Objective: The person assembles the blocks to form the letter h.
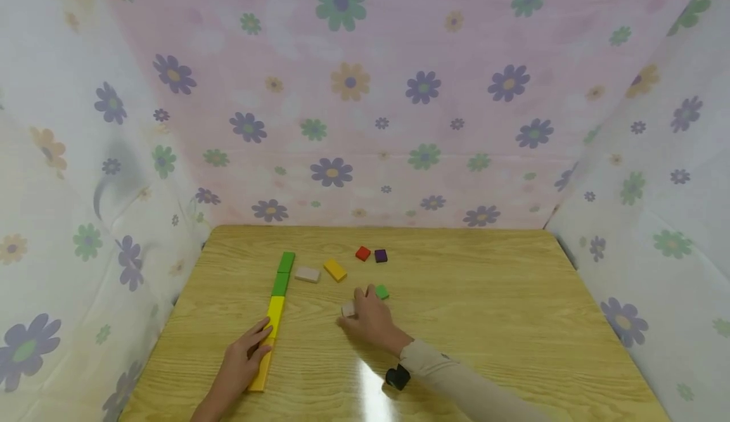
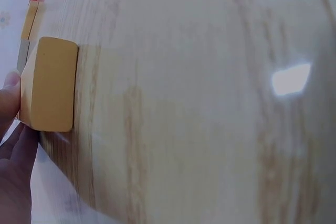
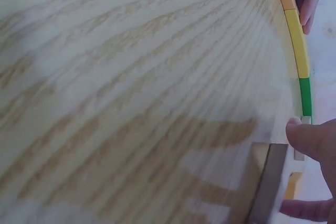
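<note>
A row of wooden blocks runs along the table's left side: two green blocks (image 1: 281,284) at the far end, then a yellow block (image 1: 276,311), then an orange block (image 1: 259,374) nearest. My left hand (image 1: 242,355) rests against the near part, thumb on top of the orange block and fingers along the left side. Near the table's middle, my right hand (image 1: 373,320) holds a pale wooden block (image 1: 348,309) between thumb and fingers. Part of that block is hidden by the hand; its side (image 3: 269,182) shows in the right wrist view.
Beyond the hands lie another pale block (image 1: 307,274), a yellow-orange block (image 1: 335,270), a small red block (image 1: 363,253) and a dark purple one (image 1: 381,256). A small green block (image 1: 382,292) is just past my right fingers. Flowered cloth (image 1: 376,124) encloses the wooden table (image 1: 485,295).
</note>
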Tool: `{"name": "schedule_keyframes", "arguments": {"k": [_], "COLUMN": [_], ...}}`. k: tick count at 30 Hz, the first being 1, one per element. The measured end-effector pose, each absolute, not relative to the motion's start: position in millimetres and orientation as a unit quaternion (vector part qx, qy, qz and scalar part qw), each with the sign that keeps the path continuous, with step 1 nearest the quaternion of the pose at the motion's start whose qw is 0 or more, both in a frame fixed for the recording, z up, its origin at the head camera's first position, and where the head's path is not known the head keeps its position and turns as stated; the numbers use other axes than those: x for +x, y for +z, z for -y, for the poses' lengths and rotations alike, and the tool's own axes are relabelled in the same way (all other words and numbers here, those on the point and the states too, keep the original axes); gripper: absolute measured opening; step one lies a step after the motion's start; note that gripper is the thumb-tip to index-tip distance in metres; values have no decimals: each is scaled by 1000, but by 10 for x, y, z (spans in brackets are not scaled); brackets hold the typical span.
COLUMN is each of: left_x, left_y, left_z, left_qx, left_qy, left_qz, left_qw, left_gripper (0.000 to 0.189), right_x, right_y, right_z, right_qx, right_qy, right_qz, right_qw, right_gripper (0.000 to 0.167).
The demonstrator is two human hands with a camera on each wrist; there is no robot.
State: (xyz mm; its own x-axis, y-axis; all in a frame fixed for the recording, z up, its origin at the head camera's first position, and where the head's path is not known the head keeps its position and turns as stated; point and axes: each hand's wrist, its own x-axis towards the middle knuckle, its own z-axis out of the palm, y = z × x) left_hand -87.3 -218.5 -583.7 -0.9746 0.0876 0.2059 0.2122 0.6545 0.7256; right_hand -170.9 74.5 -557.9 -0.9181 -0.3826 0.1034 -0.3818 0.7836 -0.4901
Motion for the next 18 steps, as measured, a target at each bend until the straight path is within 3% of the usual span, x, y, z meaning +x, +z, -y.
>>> {"name": "schedule_keyframes", "arguments": {"k": [6, 18], "left_x": [-875, -874], "left_y": [-5846, -5836], "left_z": [2174, 2185], "left_qx": [-95, -92], "left_qy": [-399, -402], "left_qz": [907, 906], "left_qw": [96, 92], "left_gripper": [37, 37], "right_x": [-1726, -1740], "right_y": [-5590, -5457], "right_z": [-713, -717], "right_qx": [-193, -220], "right_qy": [-300, -357], "right_qz": [-934, -905], "right_qw": [7, 70], "right_gripper": [28, 32]}}
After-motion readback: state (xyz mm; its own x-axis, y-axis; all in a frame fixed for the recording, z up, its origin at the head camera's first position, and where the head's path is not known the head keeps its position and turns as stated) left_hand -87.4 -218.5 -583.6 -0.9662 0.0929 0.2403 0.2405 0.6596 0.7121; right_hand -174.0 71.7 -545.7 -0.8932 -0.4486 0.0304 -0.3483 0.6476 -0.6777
